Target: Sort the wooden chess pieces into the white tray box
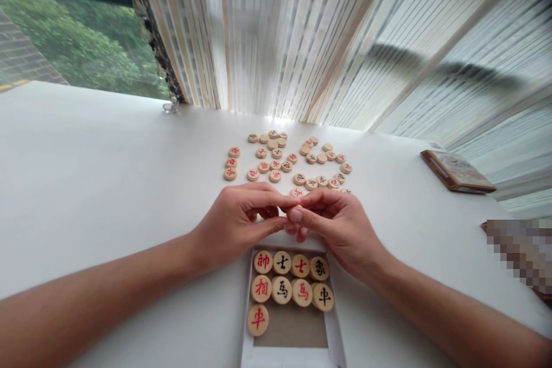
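My left hand (239, 215) and my right hand (338, 218) meet at the fingertips just beyond the near box. Both are closed in a pinch, thumbs and forefingers pressed together; what they hold, if anything, is hidden. Below them lies a shallow white box (335, 333) with round wooden Chinese chess pieces (282, 290) in rows, marked in red or black. A single red-marked piece (257, 320) sits at the left of the front row, beside bare grey-brown box floor. Behind my hands, many loose chess pieces (275, 165) are spread on the white table, some showing blank faces.
A brown-edged flat box (457, 171) rests on the table (107, 184) at the right. Another brown object (517, 264), partly blurred out, is at the right edge. String curtains (267, 34) hang along the table's far edge, with a window (77, 29) at the left.
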`<state>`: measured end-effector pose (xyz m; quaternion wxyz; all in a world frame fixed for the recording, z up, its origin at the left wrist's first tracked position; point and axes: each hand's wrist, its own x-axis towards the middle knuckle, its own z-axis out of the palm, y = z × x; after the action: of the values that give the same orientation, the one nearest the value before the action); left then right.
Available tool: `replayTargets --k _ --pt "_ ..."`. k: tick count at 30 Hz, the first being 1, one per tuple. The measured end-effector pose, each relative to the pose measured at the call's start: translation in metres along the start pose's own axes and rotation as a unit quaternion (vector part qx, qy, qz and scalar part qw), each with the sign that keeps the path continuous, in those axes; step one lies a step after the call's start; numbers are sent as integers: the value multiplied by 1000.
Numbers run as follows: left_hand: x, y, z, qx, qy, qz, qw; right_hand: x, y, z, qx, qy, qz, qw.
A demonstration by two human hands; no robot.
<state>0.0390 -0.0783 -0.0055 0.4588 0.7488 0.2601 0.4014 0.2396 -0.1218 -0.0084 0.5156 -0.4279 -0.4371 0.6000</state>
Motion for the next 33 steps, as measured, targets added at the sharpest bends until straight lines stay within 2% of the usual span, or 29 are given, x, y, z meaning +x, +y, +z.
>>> replayTargets --k 6,12,16,19,25,29,33 --pt "-1 0 -1 60 -16 44 997 -2 -2 1 -12 -11 -4 1000" --pt "-1 3 -1 61 -2 35 998 -1 -5 0 2 -19 6 1000" --pt "-1 2 0 23 21 17 999 -1 -5 -1 16 -38 3 999" --pt "-1 -1 2 -46 29 -8 998 -1 -4 -2 28 -51 -1 998" --pt "0 -3 4 -154 15 -26 988 -1 0 -3 35 -56 -4 998" --pt "1 -3 4 -162 4 -22 987 -2 1 -2 37 -52 0 998" --pt "0 -2 3 -115 5 -18 993 -1 2 -1 37 -40 9 998"
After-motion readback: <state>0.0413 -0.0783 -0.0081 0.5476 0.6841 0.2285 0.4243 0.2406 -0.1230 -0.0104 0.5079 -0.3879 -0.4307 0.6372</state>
